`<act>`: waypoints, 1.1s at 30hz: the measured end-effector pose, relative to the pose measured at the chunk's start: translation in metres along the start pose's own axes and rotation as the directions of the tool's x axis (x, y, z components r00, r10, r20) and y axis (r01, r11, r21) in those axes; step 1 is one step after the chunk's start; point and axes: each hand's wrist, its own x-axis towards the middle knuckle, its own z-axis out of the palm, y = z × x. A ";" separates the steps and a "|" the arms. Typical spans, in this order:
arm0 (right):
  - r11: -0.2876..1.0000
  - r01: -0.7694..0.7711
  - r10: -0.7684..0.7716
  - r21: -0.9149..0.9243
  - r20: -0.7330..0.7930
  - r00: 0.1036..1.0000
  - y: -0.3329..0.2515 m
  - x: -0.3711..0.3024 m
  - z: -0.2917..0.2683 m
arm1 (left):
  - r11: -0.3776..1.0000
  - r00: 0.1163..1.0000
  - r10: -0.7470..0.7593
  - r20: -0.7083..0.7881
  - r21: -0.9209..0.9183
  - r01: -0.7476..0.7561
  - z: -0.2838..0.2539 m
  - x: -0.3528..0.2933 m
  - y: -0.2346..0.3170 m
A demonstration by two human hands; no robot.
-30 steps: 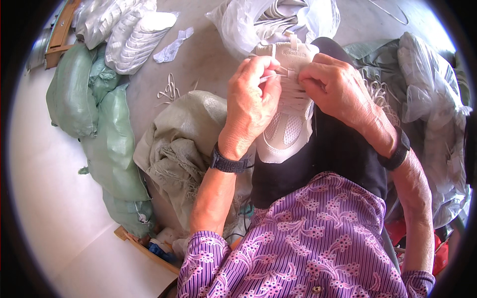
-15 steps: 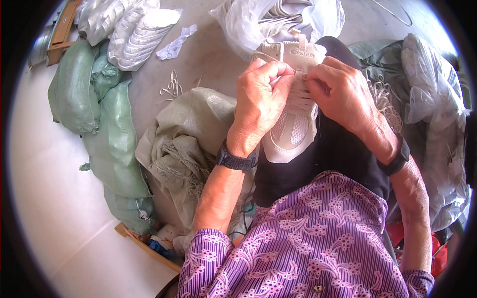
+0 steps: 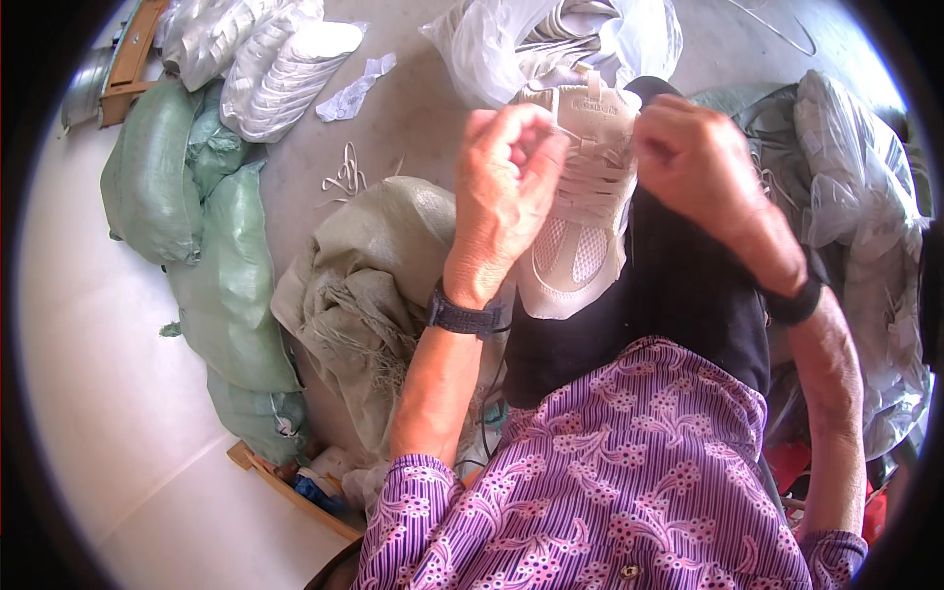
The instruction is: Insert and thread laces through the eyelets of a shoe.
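A beige lace-up sneaker (image 3: 575, 251) lies on my dark-clad lap, its toe toward me and its tongue pointing away. Pale laces (image 3: 590, 182) cross its front in several rows. At the shoe's left edge, my left hand (image 3: 506, 192) is closed in a pinch, with a thin lace running from its fingertips to the upper eyelets. My right hand (image 3: 703, 167) is up beside the shoe's right collar, curled closed and blurred by motion. What its fingers hold is hidden.
A clear plastic bag (image 3: 472, 49) of stacked pale pieces lies beyond the shoe. Left are green sacks (image 3: 231, 275), a beige sack (image 3: 369, 275), white stacked shoe parts (image 3: 285, 79) and loose laces (image 3: 344, 172) on the floor. Plastic-wrapped bundles (image 3: 851, 177) crowd the right.
My right hand has moved right and slightly up, away from the shoe's centre. My left hand has shifted slightly left. More of the crossed laces shows between them.
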 end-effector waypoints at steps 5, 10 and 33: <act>0.939 -0.258 0.273 -0.228 0.038 0.961 0.073 -0.031 -0.071 | 0.972 0.982 0.156 -0.108 0.194 -0.133 -0.030 0.022 -0.012; 0.943 -0.201 0.207 -0.265 -0.005 0.978 0.061 -0.034 -0.058 | 0.957 0.981 0.191 -0.030 0.226 -0.180 -0.029 0.055 -0.017; 0.914 -0.156 0.182 -0.375 0.035 0.983 0.166 -0.117 -0.095 | 0.988 0.964 0.022 0.266 0.140 -0.062 0.001 0.070 -0.025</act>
